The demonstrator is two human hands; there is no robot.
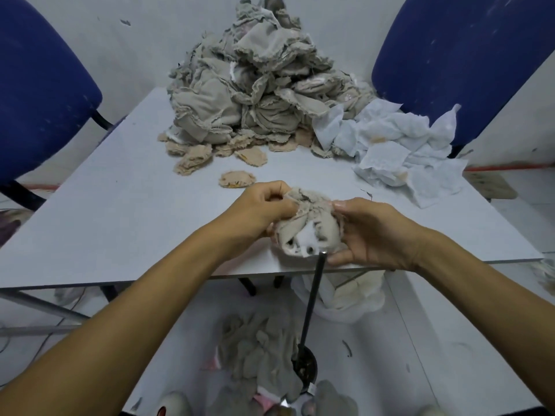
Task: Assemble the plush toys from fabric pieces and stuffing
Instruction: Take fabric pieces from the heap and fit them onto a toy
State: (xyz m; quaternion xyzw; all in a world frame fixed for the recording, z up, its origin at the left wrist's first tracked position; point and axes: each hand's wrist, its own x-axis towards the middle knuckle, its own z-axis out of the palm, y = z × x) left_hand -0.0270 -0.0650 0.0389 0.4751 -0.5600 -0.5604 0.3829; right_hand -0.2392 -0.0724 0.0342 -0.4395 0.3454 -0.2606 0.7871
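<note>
At the bottom of the frame, a heap of grey-beige fabric skins (261, 352) lies on the floor beside a dark rod (312, 298) that rises from a round black base (304, 363) to the near edge of the table (120, 229). The rod's tip meets the opening of a beige plush shell (306, 223), placed there, it appears, so the shell can be worked over it; whether for turning or stuffing cannot be told.

The left hand (264, 208) pinches the gathered fabric at the shell's top, its grip narrow and closed on the cloth. The right hand (372, 232) cups the shell's far side, fingers curled round it, steadying the mouth against the rod. White lining or filling shows in the opening.

Just beyond the hands, a single tan round piece (237, 179) lies apart on the table, likely next in line. Further back, more tan rounds fringe a tall pile of grey fabric pieces (246, 91), stock within reach. White backing sheets (402, 145) spread to its right. Two blue chairs (39, 85) flank the table.
</note>
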